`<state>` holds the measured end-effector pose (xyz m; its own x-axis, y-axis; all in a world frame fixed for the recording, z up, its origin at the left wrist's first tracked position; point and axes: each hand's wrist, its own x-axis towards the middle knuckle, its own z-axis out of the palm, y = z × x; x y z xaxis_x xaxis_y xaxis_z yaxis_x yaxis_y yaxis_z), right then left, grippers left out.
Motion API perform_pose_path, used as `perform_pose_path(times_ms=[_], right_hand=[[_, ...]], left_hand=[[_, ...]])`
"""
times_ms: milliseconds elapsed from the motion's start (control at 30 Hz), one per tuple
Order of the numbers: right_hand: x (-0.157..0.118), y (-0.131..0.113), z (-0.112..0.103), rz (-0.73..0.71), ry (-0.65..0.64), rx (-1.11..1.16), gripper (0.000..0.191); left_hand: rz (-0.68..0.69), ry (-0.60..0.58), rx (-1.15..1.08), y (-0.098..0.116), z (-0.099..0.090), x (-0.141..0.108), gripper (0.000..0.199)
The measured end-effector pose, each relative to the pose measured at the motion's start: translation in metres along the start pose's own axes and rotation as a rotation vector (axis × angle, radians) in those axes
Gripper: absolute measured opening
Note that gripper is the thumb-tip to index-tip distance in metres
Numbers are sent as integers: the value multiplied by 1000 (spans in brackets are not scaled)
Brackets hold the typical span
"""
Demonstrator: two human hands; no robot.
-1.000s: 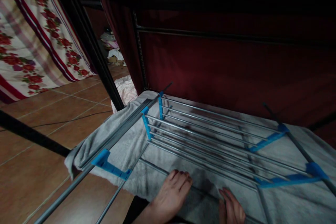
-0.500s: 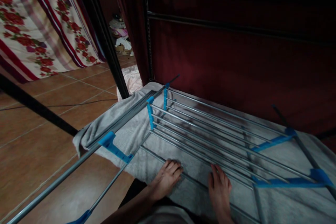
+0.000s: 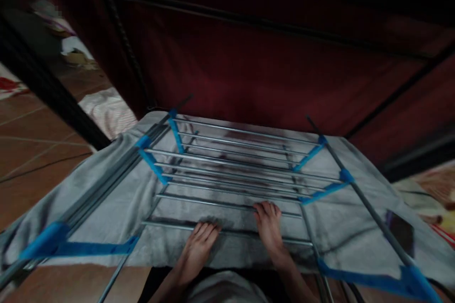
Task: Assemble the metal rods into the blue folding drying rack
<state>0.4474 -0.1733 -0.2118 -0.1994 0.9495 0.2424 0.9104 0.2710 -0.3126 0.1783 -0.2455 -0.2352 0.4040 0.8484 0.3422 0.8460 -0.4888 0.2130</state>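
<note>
A folding clothes drying rack (image 3: 227,164) of metal rods with blue plastic brackets lies across a grey blanket (image 3: 106,218). My left hand (image 3: 202,245) is closed over its nearest crossbar, fingers bent and the back of the hand up. Farther right, my right hand (image 3: 269,227) has its fingers bent over the crossbar just beyond that one. My palms and thumbs are mostly hidden. Blue brackets (image 3: 309,155) join the rods to the long side tubes, which run toward me on both sides.
A dark red curtain (image 3: 227,71) hangs behind the blanket. Black frame posts (image 3: 53,85) stand at the left. On the blanket's right lies a dark, flat, phone-like object (image 3: 401,233). Tiled floor (image 3: 31,151) and a pale striped cloth (image 3: 110,111) show at the left.
The view has turned right, so the rack appears farther left and its right side shows more. My right hand has shifted from extended fingers to bent fingers over a crossbar. My left hand stays on its crossbar.
</note>
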Motion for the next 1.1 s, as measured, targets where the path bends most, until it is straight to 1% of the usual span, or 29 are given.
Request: perform_pose_path(times_ms=[100,233,300,467,633,800,867,1000,1100], right_hand=[[4,-4,-3,38,-46,86,29],[7,-3,-4,70,-70,151,27],[7,-2,-5,70,-78,145,25],[7,2,-6,41,-101,132,23],[6,3,-6,33,-104,105,27],[-4,-1,-5,46,-45,121,32],[-10,-2,-4,53,-18,130,34],[-18,-1,-4,62,26,120,39],[-17,2,-8,68,91,120,39]], left_hand=[[49,66,13,-12,8,-1,42],[115,119,4,-21,14,1,33],[126,135,-13,-22,11,2,30],[145,158,-62,-21,-3,10,28],[91,216,-49,-31,-10,29,32],[-48,175,43,-43,-14,53,43],[-83,155,64,-48,-14,60,46],[-56,110,67,-60,-9,68,41],[-35,99,50,-65,-5,69,38]])
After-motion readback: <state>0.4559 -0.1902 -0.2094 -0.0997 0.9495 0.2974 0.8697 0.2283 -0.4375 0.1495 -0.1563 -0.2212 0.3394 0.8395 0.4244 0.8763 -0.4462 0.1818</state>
